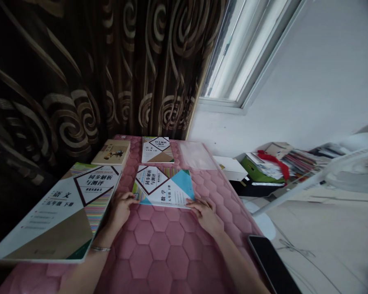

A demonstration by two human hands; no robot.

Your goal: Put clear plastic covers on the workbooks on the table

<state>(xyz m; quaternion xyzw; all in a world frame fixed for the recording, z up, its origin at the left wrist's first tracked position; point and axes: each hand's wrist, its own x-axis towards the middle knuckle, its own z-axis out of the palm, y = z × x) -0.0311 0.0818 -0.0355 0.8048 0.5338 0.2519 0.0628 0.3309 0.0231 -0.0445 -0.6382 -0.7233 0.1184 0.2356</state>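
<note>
A maths workbook [162, 188] with a blue and white cover lies on the pink quilted mat [159, 249], slightly turned. My left hand [119, 210] holds its lower left edge, and my right hand [205, 215] holds its lower right corner. Left of my left hand lies a large Chinese-language workbook [53, 216]. A similar workbook [157, 150] and a small tan book [112, 152] lie farther back on the mat. A clear plastic sleeve [196, 155] lies at the back right. A thin bracelet [100, 248] circles my left wrist.
A black phone [271, 265] sits at the mat's right edge, above the tiled floor. A dark patterned curtain [79, 69] hangs along the left. To the right are a white box [230, 167], a heap of papers [282, 163] and a white fan [352, 171].
</note>
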